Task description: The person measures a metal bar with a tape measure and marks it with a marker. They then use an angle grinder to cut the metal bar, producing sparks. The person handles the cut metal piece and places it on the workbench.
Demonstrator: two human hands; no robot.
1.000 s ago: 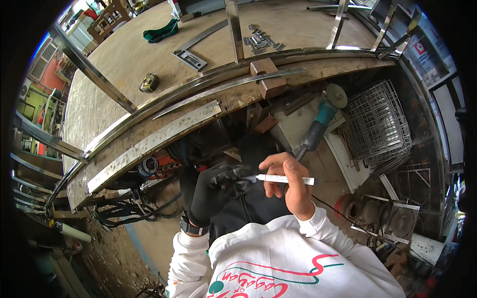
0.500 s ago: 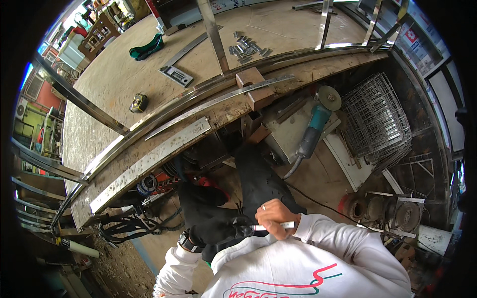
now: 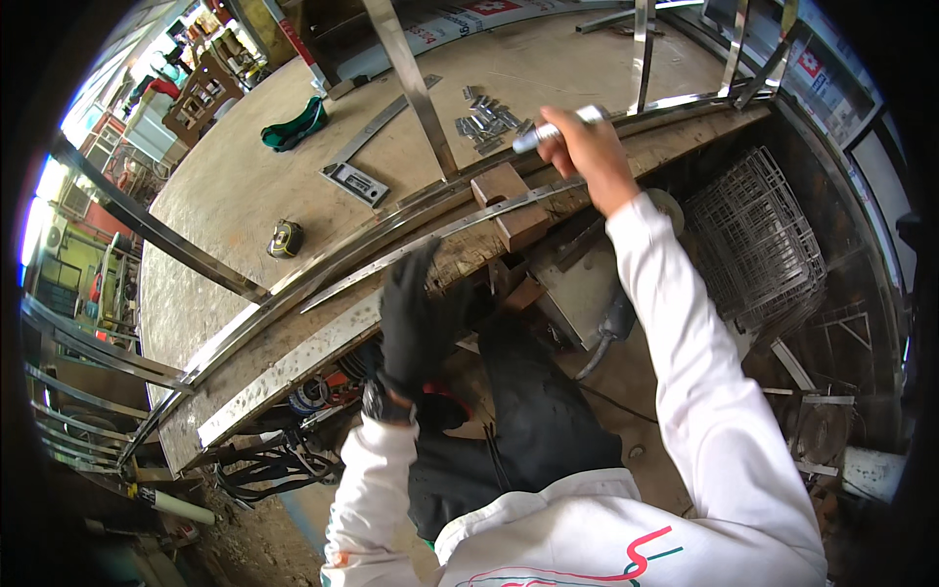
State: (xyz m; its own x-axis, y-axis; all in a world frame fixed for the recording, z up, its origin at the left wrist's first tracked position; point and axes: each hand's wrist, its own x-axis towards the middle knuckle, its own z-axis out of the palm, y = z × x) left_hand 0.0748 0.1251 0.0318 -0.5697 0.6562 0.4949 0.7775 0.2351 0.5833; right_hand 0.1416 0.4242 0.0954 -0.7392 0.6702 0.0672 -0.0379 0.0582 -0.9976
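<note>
with the right hand pinching the white marker above the far end of the curved steel strip, brace the gloved left hand, fingers pressed together, on the desk edge, then lower the tip squarely.

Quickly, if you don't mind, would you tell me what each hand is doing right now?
Left hand: black-gloved, open, resting on the workbench edge, holding nothing.
Right hand: bare, closed around a white marker pen.
</note>
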